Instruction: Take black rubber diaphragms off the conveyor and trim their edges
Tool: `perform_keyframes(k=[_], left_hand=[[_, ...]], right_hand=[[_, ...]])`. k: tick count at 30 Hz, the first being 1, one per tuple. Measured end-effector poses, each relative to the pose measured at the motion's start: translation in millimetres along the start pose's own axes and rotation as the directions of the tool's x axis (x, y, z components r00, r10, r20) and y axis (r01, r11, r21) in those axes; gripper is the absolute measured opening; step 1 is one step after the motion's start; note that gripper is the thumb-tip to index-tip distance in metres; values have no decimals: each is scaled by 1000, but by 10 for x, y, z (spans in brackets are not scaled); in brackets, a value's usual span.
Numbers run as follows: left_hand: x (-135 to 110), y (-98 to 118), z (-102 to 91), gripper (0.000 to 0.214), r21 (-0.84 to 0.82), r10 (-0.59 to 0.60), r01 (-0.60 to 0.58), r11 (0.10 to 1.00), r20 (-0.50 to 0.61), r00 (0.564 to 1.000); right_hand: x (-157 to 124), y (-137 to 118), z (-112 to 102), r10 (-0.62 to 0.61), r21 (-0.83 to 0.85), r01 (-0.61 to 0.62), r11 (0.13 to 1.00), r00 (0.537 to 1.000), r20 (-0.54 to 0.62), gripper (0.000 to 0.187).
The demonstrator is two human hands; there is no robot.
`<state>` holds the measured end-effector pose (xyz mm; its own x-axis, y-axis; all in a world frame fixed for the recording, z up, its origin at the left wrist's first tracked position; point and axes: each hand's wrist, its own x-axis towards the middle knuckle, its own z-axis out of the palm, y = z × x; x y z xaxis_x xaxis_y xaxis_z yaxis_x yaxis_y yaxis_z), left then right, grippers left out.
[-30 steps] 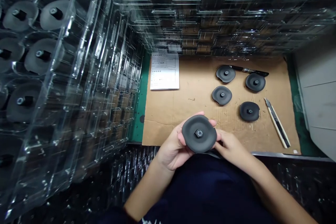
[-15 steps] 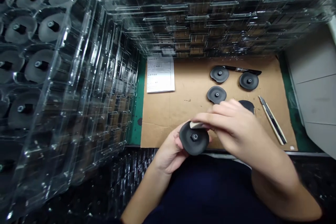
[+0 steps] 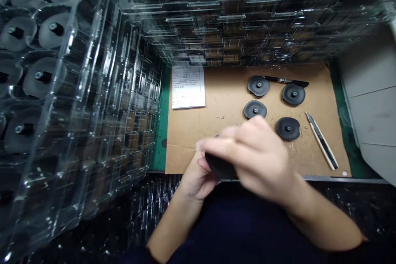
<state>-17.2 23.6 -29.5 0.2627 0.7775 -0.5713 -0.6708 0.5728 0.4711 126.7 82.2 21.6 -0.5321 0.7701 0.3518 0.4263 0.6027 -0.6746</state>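
My left hand [image 3: 194, 175] cups a black rubber disc [image 3: 219, 166] from below, and the disc tilts nearly edge-on. My right hand [image 3: 250, 152] is blurred and lies over the disc, hiding most of it. Whether the right hand grips anything cannot be seen. Several similar discs with central metal nuts lie on the brown cardboard sheet [image 3: 222, 103]: one [image 3: 258, 86], another [image 3: 293, 94], a third [image 3: 255, 109] and a fourth [image 3: 288, 128]. A black marker [image 3: 286, 81] lies behind them. A cream-handled utility knife [image 3: 321, 142] lies to their right.
Stacked clear plastic trays [image 3: 93, 90] holding similar discs rise on the left, and more trays [image 3: 235, 16] stand behind. A printed paper sheet [image 3: 188, 87] lies at the cardboard's back left. A green mat [image 3: 159, 148] edges the cardboard, with a pale panel [image 3: 369, 111] at right.
The held disc has tilted from face-up to nearly edge-on and dropped slightly. My right hand has moved from the disc's edge to over it, uncovering the fourth disc on the cardboard.
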Motion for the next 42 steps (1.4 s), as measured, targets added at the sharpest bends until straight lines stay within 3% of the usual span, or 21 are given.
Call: perform_keyframes(k=[2,5,10,13,16,17,19,22,26,27,29,31,34,37,39,42], left_hand=[[3,29,-12,65,-56,70,-67,996,53,996],[14,44,-60,61,-179,108,-92,980,82,991],[46,38,-108,54,-273,83,-70,959,33,996],[50,32,-93,55,-280,73,-63,958,24,997],[46,2,-68,56,-262,75,-65,963,30,997],[42,-12,-60,56,-251,85,-77,965,25,996],[29,-35,-50,58,-209,109,-107,972,-2,994],[-3,-36,-53,55,-85,127,-133,988,-72,989],[-28,-3,-41,59,-26,205,-208,978,-91,975],[-25,1,-22,54,-32,222,-225,974,-73,972],[-10,4,29,39,-44,224,-225,973,-23,974],[7,9,66,34,-50,194,-193,980,19,981],[20,14,48,52,-63,174,-173,983,14,985],[10,-11,-12,61,-63,192,-194,979,-35,981],[-10,-44,-28,62,-86,209,-210,974,-22,978],[-54,-95,-10,58,-125,207,-200,972,45,977]], right_hand=[[-49,186,15,175,9,-176,984,984,5,26],[-292,455,131,438,-17,-437,899,898,48,25],[-803,577,506,484,84,-532,843,817,314,24],[-762,529,477,527,91,-568,818,803,278,23],[-463,372,259,552,116,-553,825,833,45,24],[-355,293,195,516,123,-508,852,856,-39,25],[-189,121,126,359,118,-347,930,928,-102,28],[-103,-70,134,123,136,-122,983,992,4,27],[-81,-122,134,78,231,-147,962,956,284,22],[-63,-120,132,98,224,-160,961,959,267,21],[-36,-119,149,129,153,-143,978,987,96,21],[-62,-116,176,80,80,-76,994,996,-45,24],[-235,-53,166,-27,106,23,994,999,35,27],[-452,100,90,59,128,-71,989,994,92,23],[-556,211,61,211,135,-212,968,977,23,22],[-644,338,134,452,225,-415,881,881,-143,19]])
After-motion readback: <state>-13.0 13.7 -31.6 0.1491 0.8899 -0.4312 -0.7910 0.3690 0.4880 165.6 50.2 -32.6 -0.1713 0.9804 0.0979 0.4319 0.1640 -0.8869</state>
